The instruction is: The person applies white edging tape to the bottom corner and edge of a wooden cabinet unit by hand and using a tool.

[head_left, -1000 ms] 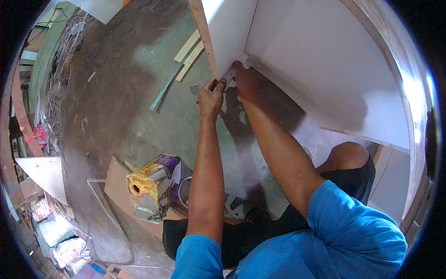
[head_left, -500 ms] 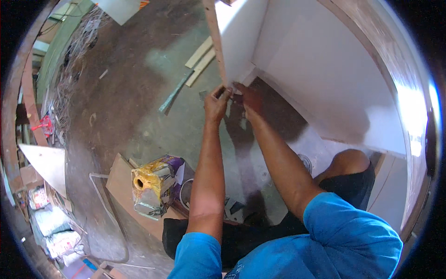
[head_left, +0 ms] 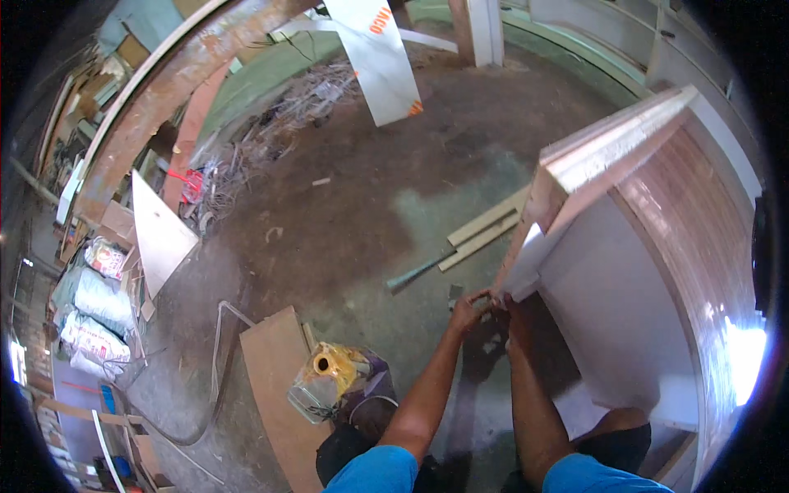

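Observation:
A wooden cabinet [head_left: 616, 156] with pale inner panels lies on its side at the right, its frame edge running down to my hands. At the lower end of that edge, my left hand [head_left: 468, 314] is closed, thumb and fingers pinching the edge from its left side. Close beside it, just inside the cabinet, my right hand [head_left: 518, 316] is in shadow with its fingers bent together near the same corner. Whatever lies between the right fingers is too small and dark to make out.
Thin wood strips [head_left: 485, 230] and a narrow bluish strip [head_left: 415, 275] lie beyond my hands. Near my left knee stand a plastic container with a yellow top [head_left: 337, 370] and a brown board [head_left: 275, 394]. A white panel [head_left: 374, 66] is farther off; sacks [head_left: 99, 300] lie left.
My view has swung up and left, bringing more of the cabinet and far floor into sight. Both hands stay together at the same lower edge of the cabinet.

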A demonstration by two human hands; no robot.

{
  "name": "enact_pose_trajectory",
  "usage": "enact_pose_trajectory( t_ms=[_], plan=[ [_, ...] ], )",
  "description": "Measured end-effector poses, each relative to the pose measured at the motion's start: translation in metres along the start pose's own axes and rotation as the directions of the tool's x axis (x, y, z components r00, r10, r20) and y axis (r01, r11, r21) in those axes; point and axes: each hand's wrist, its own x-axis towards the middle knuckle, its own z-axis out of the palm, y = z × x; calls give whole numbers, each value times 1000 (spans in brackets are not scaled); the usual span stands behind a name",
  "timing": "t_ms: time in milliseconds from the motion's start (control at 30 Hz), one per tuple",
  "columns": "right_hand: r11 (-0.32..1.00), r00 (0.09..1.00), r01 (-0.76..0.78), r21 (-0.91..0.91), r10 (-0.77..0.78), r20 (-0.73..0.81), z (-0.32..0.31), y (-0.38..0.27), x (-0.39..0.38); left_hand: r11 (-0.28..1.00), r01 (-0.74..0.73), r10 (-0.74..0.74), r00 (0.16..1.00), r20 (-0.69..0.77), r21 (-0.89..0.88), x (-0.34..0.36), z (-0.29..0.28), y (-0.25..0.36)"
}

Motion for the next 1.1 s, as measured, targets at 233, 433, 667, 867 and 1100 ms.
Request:
enact_pose_trajectory(
  t_ms=[233, 433, 667, 867, 1100],
  plan=[
    [884, 941, -327, -335, 336, -34, -4, 65, -27, 920, -54, 94, 992, -85, 389, -67, -53, 2],
    [-404, 648, 745, -531, 628, 432, -137, 33, -43, 827, -137, 197, 979, -53, 545, -111, -45, 87],
    [97, 756, 451, -887, 487, 437, -75, -169, -268, 582, 197, -196, 976, -99, 789, -306, -148, 150],
    [141, 716, -301, -943, 687, -125, -56, -427, -409, 633, 208, -251, 966, -56, 745, -380, -113, 318],
    [227, 953, -194, -954, 276, -128, -139, -517, -472, 613, 163, -412, 901, 137, 773, -471, -60, 433]
  ],
)
